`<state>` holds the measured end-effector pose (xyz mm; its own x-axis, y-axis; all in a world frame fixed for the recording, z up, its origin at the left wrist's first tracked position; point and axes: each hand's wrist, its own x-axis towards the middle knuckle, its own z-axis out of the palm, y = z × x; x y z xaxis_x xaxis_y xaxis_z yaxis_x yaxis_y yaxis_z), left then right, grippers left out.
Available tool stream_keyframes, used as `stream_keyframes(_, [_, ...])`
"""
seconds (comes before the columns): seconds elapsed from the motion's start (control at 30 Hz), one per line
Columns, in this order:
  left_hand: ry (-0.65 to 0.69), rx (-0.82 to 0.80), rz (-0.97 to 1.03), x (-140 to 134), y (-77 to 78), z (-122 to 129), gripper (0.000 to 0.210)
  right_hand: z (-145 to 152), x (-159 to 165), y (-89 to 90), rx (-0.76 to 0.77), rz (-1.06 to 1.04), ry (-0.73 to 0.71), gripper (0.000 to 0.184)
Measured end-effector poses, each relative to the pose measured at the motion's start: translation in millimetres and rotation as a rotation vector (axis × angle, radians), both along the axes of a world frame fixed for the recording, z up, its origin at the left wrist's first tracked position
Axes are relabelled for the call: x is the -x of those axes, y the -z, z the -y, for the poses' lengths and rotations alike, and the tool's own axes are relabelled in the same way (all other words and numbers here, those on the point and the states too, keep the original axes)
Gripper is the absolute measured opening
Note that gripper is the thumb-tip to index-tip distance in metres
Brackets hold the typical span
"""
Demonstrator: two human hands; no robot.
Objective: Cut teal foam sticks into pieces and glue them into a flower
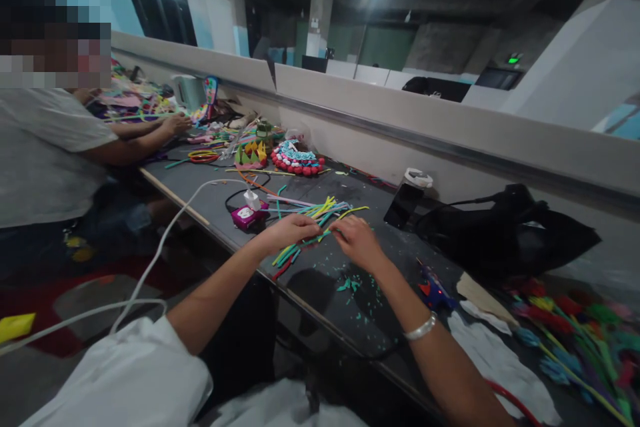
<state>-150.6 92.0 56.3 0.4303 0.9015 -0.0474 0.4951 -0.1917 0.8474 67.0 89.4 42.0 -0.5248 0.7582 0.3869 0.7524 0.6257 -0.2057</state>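
Observation:
My left hand (295,230) and my right hand (356,237) meet above the dark table, fingers pinched close together. A thin green pipe cleaner (325,234) runs between their fingertips; its ends are hard to make out. Beneath and behind the hands lies a loose bunch of yellow, teal and lilac pipe cleaners (327,207). Some green and red ends (285,258) stick out below my left wrist. Small green clippings (349,285) are scattered over the tabletop below my right hand.
A purple power socket (249,215) with a white plug and cable stands left. Behind are a felt crown (251,156) and a red-and-blue pompom piece (299,157). Rightward are a phone (404,204), a blue glue gun (434,288), a black bag (505,230) and fuzzy flowers (575,327). A co-worker (55,153) sits left.

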Motion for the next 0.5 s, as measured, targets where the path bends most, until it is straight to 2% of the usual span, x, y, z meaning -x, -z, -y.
stream_keyframes(0.07, [0.078,0.135,0.092,-11,-1.7,14,0.034,12,-12,-6.5,-0.012,0.008,-0.021,0.016])
stream_keyframes(0.1, [0.101,0.27,0.21,-17,-1.3,20,0.033,18,-16,-8.7,-0.018,0.016,-0.029,0.017])
stream_keyframes(0.2, [0.115,0.528,0.458,-38,1.8,34,0.03,37,-28,-14.5,-0.044,0.051,-0.041,0.017])
stream_keyframes(0.33, [0.202,0.657,0.528,-57,2.6,51,0.028,65,-53,-26.1,-0.078,0.088,-0.018,0.019])
stream_keyframes(0.5, [0.296,0.737,0.509,-64,-1.7,72,0.026,106,-94,-37.3,-0.092,0.051,0.065,0.021])
